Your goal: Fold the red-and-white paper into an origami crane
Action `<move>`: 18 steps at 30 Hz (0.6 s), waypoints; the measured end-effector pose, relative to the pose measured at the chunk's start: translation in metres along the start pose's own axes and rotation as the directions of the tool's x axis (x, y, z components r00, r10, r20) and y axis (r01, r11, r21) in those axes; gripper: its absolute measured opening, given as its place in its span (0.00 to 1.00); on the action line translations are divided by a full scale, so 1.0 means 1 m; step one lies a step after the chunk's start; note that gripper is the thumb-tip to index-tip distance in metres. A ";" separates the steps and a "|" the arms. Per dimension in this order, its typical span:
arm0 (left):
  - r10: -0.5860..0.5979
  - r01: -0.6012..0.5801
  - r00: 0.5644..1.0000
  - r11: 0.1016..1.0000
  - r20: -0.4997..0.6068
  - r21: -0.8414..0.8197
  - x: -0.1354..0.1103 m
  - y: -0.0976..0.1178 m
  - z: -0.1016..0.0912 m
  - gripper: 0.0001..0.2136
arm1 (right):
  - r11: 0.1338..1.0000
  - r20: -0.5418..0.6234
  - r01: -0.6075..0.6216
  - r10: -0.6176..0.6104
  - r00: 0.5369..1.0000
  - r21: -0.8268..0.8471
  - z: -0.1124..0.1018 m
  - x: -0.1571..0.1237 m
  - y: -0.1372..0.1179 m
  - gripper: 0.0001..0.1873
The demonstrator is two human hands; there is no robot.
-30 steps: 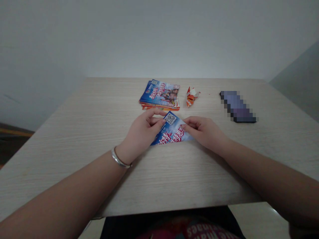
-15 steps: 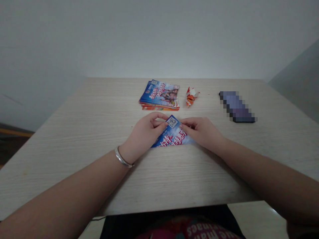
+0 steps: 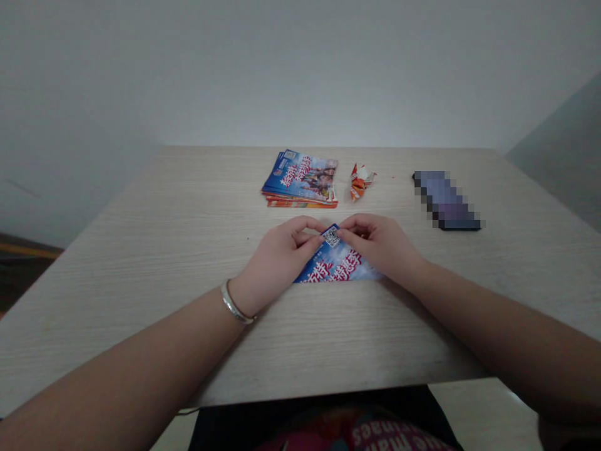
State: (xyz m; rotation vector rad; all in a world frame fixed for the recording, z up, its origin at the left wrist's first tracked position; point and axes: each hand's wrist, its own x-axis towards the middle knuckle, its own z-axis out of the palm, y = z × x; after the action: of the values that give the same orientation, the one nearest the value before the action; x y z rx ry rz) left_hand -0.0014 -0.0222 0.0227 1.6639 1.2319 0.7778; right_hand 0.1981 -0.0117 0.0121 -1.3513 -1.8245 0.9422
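Note:
A blue flyer [image 3: 339, 266] with red-and-white lettering and a QR code is folded into a triangle, its point facing away from me. My left hand [image 3: 286, 257] pinches its upper left edge between thumb and fingers. On the other side, my right hand [image 3: 382, 244] grips the same tip, its thumb resting by the QR code. The fold's long edge lies toward me, close to the table surface. Both hands hide parts of the flyer's sides, and the fingertips behind it are out of sight.
Beyond my hands lies a stack of flyers [image 3: 300, 178], blue on top with orange ones below. A folded orange-and-white paper piece [image 3: 360, 181] sits beside it. Farther right is a dark phone [image 3: 446, 200], its screen pixelated. The pale wooden table [image 3: 141, 263] meets a wall [image 3: 300, 75].
The folded flyer has shifted slightly to the right and toward me with both hands. My right fingers have come closer to its tip. The stack, folded paper and phone stay put.

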 end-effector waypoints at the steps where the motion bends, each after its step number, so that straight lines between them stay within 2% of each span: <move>1: 0.010 -0.010 1.000 1.000 -0.003 0.004 0.000 0.000 0.000 0.09 | 1.000 -0.004 0.001 -0.001 1.000 0.000 0.000 0.000 0.000 0.11; 11: 0.073 -0.071 0.997 0.996 -0.023 0.050 0.000 -0.003 0.002 0.09 | 0.999 -0.008 -0.039 0.039 0.999 -0.006 0.000 0.002 -0.002 0.12; 18: 0.170 -0.172 0.985 0.979 0.029 0.109 -0.001 -0.009 -0.002 0.17 | 1.000 -0.096 -0.004 0.007 0.995 0.024 -0.008 0.004 0.005 0.12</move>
State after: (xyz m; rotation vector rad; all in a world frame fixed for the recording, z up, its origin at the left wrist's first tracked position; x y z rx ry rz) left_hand -0.0071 -0.0220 0.0155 1.8834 1.1471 0.8070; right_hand 0.2068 -0.0052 0.0122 -1.3642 -1.7327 0.8840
